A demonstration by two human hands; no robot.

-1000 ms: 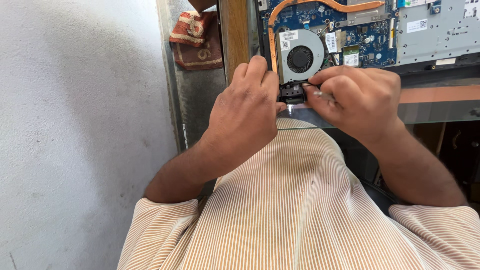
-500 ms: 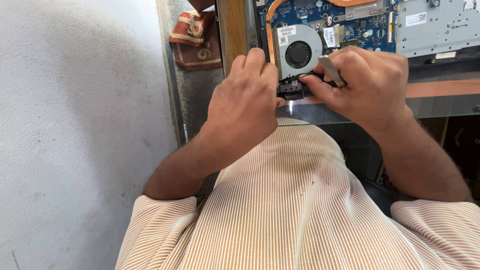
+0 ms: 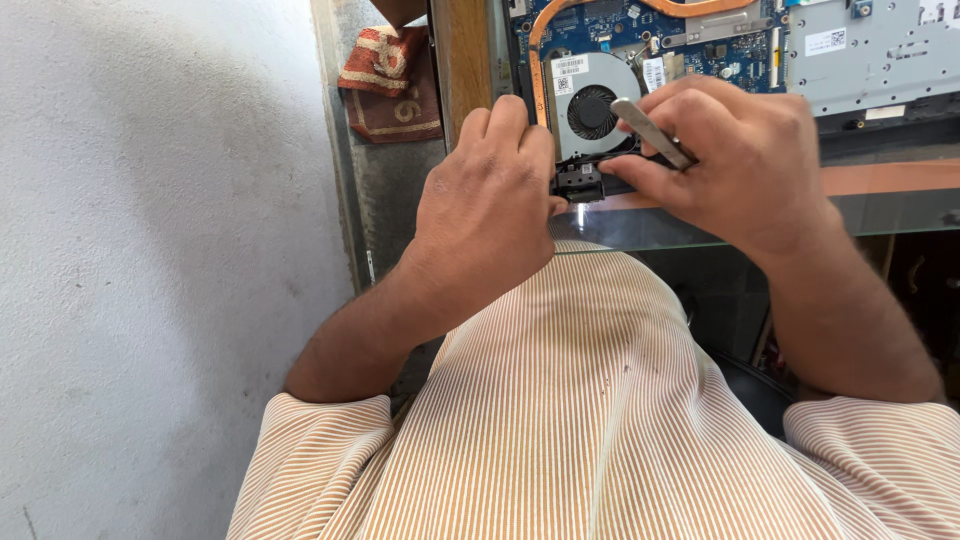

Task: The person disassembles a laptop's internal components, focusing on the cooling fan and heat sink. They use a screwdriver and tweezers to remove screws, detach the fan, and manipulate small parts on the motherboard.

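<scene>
Glass, a clear tabletop edge [image 3: 640, 240] backed by a brown wooden strip [image 3: 880, 180], carries the opened laptop with its blue circuit board [image 3: 700, 50] exposed; a rough white plastered wall [image 3: 150, 250] fills the left side, and a grey concrete ledge [image 3: 385, 200] between wall and table holds a folded red patterned cloth [image 3: 390, 85]; a vertical wooden post [image 3: 462, 60] stands just beside the laptop's left edge, so free room lies mainly to the right, along the grey metal cover plate [image 3: 870, 55]; the person's striped orange-and-white shirt [image 3: 580, 420] presses near the glass edge.

The round silver cooling fan with black blades [image 3: 592, 108] sits at the board's near left corner, a copper heat pipe [image 3: 540, 60] curving up from it; the left hand [image 3: 490, 210] curls over the small black hinge bracket [image 3: 578, 182] at the laptop's near edge, fingers together and touching it; the right hand [image 3: 730, 160] is clamped on slim silver metal tweezers [image 3: 652, 132], whose long axis runs diagonally, one end up-left over the fan, the other down-right between the fingers.
</scene>
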